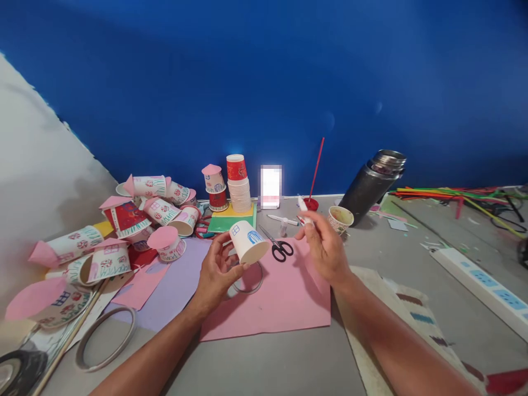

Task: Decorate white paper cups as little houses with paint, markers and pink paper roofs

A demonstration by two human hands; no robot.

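Observation:
My left hand (216, 272) is closed around a white paper cup (247, 242), tilted on its side with its base turned towards me. A blue window and a blue arched door are drawn on the cup. To its right, my right hand (324, 245) grips a white marker pen (303, 206) that points up. Below both hands lies a sheet of pink foam or paper (268, 308). On it are black-handled scissors (282, 251) and a roll of tape (259, 283), partly hidden by my left hand and the cup.
Decorated paper cups (109, 261) with pink tops pile up at left, near a tape ring (107, 338). A stack of cups (240, 195) stands at the back by a blue wall. A black thermos (369, 190), a small patterned cup (340, 219) and a power strip (482, 286) are at right.

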